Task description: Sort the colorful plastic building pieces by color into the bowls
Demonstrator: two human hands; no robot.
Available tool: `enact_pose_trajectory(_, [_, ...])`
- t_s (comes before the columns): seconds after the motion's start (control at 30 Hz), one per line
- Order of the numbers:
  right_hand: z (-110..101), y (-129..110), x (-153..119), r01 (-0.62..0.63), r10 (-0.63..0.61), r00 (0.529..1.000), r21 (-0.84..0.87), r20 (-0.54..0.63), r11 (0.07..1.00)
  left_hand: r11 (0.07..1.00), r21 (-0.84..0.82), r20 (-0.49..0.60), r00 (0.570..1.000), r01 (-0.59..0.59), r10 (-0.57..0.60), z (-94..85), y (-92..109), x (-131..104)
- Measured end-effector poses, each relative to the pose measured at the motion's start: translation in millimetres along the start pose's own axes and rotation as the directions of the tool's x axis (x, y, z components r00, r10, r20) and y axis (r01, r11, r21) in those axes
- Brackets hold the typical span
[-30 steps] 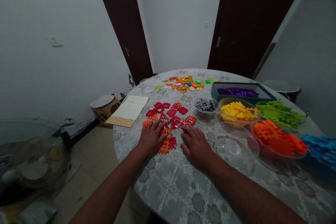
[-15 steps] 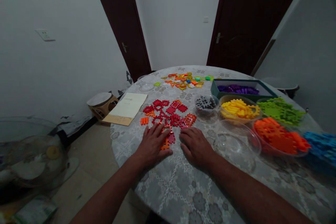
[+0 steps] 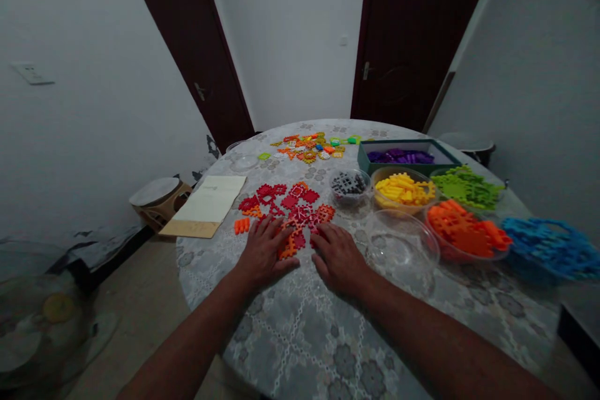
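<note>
Nearest orange notched plastic pieces [image 3: 288, 250] now sit farther forward, partly under left hand [image 3: 263, 252], flat, fingers spread; right hand [image 3: 341, 259] half-curled beside red notched plastic pieces [image 3: 305, 215], grip unclear; all on grey floral tablecloth [image 3: 300, 325].

Red pieces [image 3: 290, 202] near my fingers [image 3: 266, 225] look like slightly glossy plastic. Clear tub [image 3: 398, 251]: smooth, shiny plastic. Sheet [image 3: 214, 194]: matt paper. Tablecloth [image 3: 300, 331]: matt, smooth-looking.
</note>
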State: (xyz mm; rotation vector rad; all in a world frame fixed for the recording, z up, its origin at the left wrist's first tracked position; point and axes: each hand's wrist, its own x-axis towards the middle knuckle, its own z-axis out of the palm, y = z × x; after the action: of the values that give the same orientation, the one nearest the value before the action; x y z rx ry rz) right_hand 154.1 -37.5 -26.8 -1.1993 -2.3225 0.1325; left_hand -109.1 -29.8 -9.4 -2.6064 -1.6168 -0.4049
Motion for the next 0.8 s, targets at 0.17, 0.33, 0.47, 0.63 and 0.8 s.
enact_pose_trajectory(0.17, [-5.0, -3.9, 2.5, -0.041, 0.041, 0.999, -0.007, -0.017, 0.999, 0.998, -0.060, -0.087, 0.996, -0.003, -0.002, 1.7, -10.7, -1.9])
enact_pose_trajectory(0.33, [-9.8, -6.4, 4.2, -0.041, 0.040, 0.999, -0.009, -0.030, 0.999, 0.987, -0.162, -0.215, 0.976, 0.001, -0.036, -2.6, -4.3, 8.4])
enact_pose_trajectory(0.47, [-9.3, -7.1, 6.2, -0.025, 0.024, 0.999, -0.012, -0.034, 1.000, 0.983, -0.179, -0.283, 0.959, -0.029, -0.023, -11.8, 9.7, 32.5])
enact_pose_trajectory(0.63, [-5.9, -3.4, 8.1, -0.017, 0.017, 0.999, -0.009, -0.030, 1.000, 0.972, -0.192, -0.268, 0.960, -0.137, 0.083, -17.4, 41.2, 86.2])
enact_pose_trajectory(0.8, [-7.6, 1.3, 9.1, 0.040, -0.040, 0.999, -0.008, 0.030, 0.999, 0.979, -0.150, -0.177, 0.978, -0.139, 0.112, -7.2, 70.4, 139.1])
